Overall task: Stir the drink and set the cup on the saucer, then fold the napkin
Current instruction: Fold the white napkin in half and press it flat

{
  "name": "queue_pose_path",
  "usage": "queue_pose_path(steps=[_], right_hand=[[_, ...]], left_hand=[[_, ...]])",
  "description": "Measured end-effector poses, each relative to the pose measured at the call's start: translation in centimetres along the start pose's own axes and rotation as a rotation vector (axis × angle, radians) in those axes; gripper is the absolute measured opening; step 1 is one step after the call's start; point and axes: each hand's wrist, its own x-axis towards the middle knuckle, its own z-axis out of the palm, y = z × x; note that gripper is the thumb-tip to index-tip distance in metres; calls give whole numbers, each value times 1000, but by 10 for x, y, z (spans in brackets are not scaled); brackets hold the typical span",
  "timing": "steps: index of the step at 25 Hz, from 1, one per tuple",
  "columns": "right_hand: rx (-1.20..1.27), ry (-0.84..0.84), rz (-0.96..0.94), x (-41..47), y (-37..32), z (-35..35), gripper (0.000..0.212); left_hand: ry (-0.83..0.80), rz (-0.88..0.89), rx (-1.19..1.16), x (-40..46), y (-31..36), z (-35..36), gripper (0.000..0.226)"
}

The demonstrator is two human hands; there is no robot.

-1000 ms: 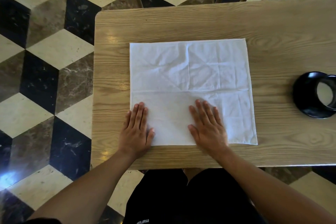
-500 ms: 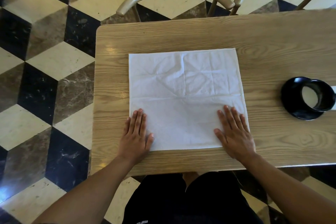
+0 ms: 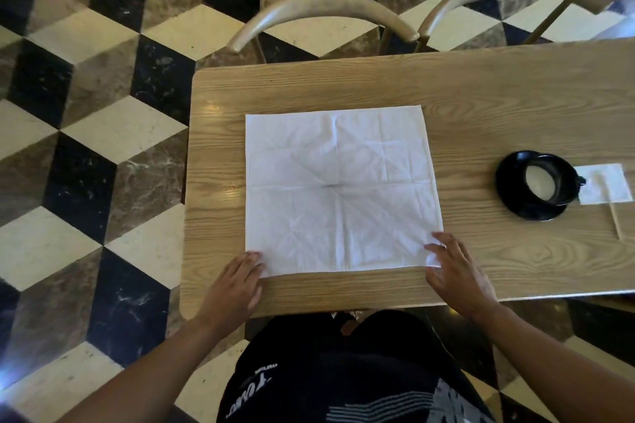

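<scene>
A square white cloth napkin (image 3: 340, 189), creased but unfolded, lies flat at the centre of a pale wood-grain counter (image 3: 481, 96) as a seated person readies the first fold. The left hand (image 3: 237, 282) rests at the napkin's 7 o'clock corner, fingers loosely together and touching the hem; whether they pinch the cloth cannot be told. The right hand (image 3: 457, 271) sits at the 5 o'clock corner, fingers spread over the edge, the corner slightly rumpled beneath them. Well apart at 3 o'clock, a black cup of pale milky drink (image 3: 546, 178) already stands on its round black saucer (image 3: 515, 203), with a small white paper square (image 3: 608, 185) just beside it and a thin wooden stir stick (image 3: 616, 220) lying across that paper. The stirring and setting-down look finished; folding appears to be the step in hand. The risk now is an uneven lift: should one corner rise before the other, the limp cloth could skew and the edges fail to meet. A broad sweep of the right arm could also catch the cup.
</scene>
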Motion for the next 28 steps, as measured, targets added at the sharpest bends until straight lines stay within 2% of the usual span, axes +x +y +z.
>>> queue_pose_path(steps=[3,6,9,13,15,19,22,23,25,28], right_hand=[[-12,-20,-54,-1,15,2,37],[-20,-7,-47,-1,21,0,30],[-9,53,-54,-2,16,-7,19],[0,78,-78,-1,12,-15,11],[52,63,-41,-1,10,-21,8],[215,121,123,-1,-7,-50,10],[379,199,254,6,-21,-75,7],[417,237,277,11,-25,-82,6],[466,307,288,21,-31,-92,7],[515,326,301,40,-41,-104,13]], left_hand=[[7,-2,0,1,0,-2,35],[0,-54,-5,10,5,-9,18],[-47,-132,-53,18,16,-14,30],[-49,-194,-70,23,24,-21,21],[8,-250,-134,26,24,-30,7],[139,-444,-369,32,27,-57,14],[249,-642,-560,38,28,-77,6],[278,-695,-611,42,26,-83,10],[300,-742,-668,51,21,-95,18],[320,-772,-719,68,7,-112,17]])
